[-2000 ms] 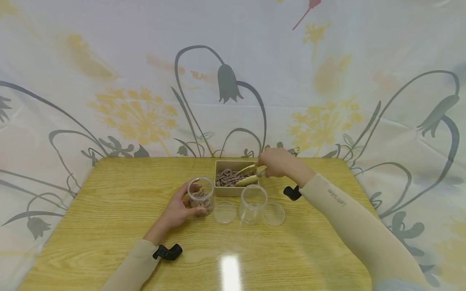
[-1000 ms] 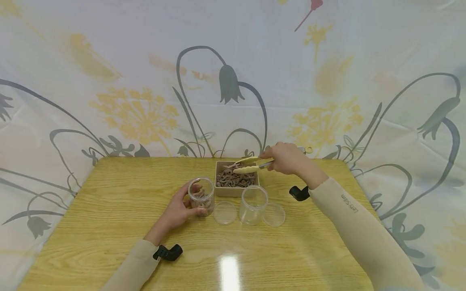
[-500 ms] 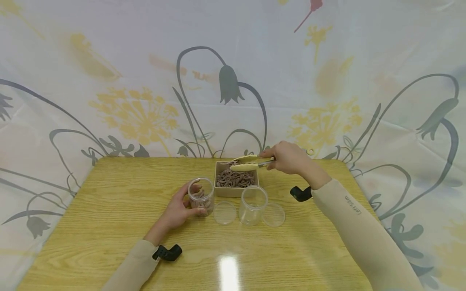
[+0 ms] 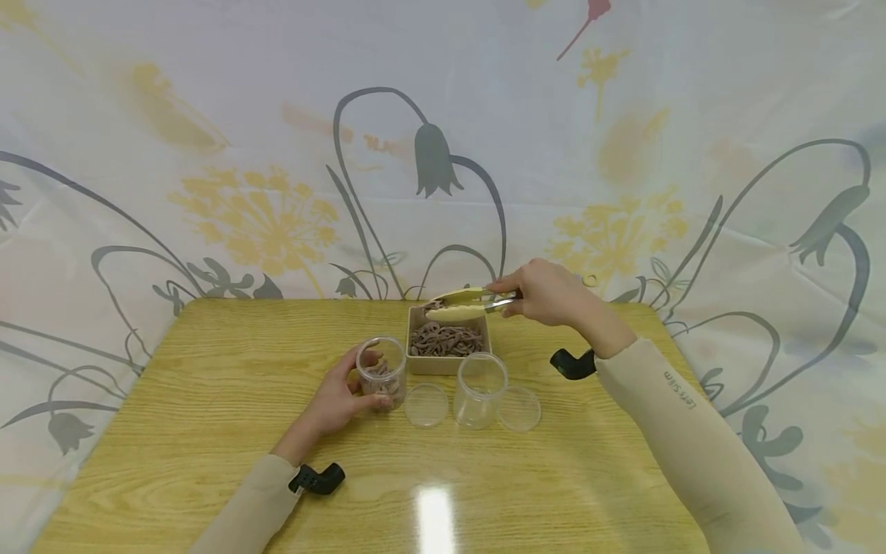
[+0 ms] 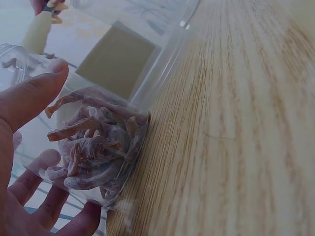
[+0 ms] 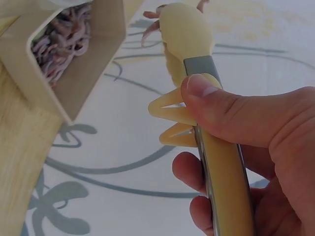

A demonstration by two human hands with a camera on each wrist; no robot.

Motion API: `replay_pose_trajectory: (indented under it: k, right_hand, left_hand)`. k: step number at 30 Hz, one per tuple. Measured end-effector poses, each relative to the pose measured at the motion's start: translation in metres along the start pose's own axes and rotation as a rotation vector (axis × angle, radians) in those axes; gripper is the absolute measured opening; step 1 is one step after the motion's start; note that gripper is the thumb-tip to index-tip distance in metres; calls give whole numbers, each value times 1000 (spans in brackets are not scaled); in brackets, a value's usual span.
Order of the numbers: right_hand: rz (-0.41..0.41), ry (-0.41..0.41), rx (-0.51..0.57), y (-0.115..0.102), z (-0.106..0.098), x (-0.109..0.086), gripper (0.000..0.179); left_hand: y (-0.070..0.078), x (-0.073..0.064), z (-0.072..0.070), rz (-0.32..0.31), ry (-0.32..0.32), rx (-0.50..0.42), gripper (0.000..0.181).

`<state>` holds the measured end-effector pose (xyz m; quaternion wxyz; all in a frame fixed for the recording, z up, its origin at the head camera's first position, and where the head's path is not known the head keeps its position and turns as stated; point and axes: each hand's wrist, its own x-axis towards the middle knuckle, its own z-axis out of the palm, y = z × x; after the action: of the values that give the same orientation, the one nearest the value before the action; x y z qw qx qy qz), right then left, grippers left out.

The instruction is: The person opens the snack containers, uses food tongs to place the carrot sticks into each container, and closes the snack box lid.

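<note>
My left hand [image 4: 337, 398] curls round a clear plastic jar [image 4: 383, 369] on the table. Through its wall, in the left wrist view, several brownish-purple, powdery dried strips [image 5: 98, 147] show at the bottom. My right hand [image 4: 550, 292] grips a pair of tongs [image 6: 224, 172] with pale yellow tips and a metal middle. Between the tong tips are a few strips, their ends sticking out in the right wrist view. The tips hover over the back of a beige rectangular box [image 4: 443, 365], which holds a heap of the same strips [image 4: 446, 339].
A second clear jar [image 4: 480, 392] stands in front of the box, with no strips visible in it. Clear round lids lie flat, one left of that jar [image 4: 426, 405] and one to its right [image 4: 519, 408]. A patterned cloth [image 4: 429, 231] hangs behind the wooden table [image 4: 388, 485].
The tongs have risen from the heap with strips between their tips, then shifted slightly left and up. My left hand and its jar have stayed in place.
</note>
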<state>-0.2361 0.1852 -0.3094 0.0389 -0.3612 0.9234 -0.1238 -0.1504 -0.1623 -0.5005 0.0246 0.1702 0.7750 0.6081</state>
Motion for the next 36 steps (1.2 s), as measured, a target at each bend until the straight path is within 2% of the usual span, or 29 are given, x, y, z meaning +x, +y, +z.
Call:
replay_pose_trajectory:
  k: [10, 18, 22, 27, 32, 36]
  right_hand:
    - [-113, 10, -1, -29, -8, 6, 44]
    - [-173, -51, 17, -47, -2, 13, 41]
    - [-197, -87, 0, -53, 3, 18, 40]
    - [-177, -137, 5, -57, 9, 24, 39]
    - [-206, -138, 13, -57, 13, 29, 39]
    - [-216, -146, 2, -59, 14, 33, 39]
  left_hand:
    - [0, 2, 0, -1, -16, -28, 91]
    - [3, 1, 0, -23, -22, -40, 91]
    - [3, 0, -1, -53, -20, -31, 89]
    - [3, -2, 0, -103, -4, 21, 86]
    - [6, -4, 0, -136, 9, 59, 84]
    - [8, -4, 0, -156, 15, 47, 83]
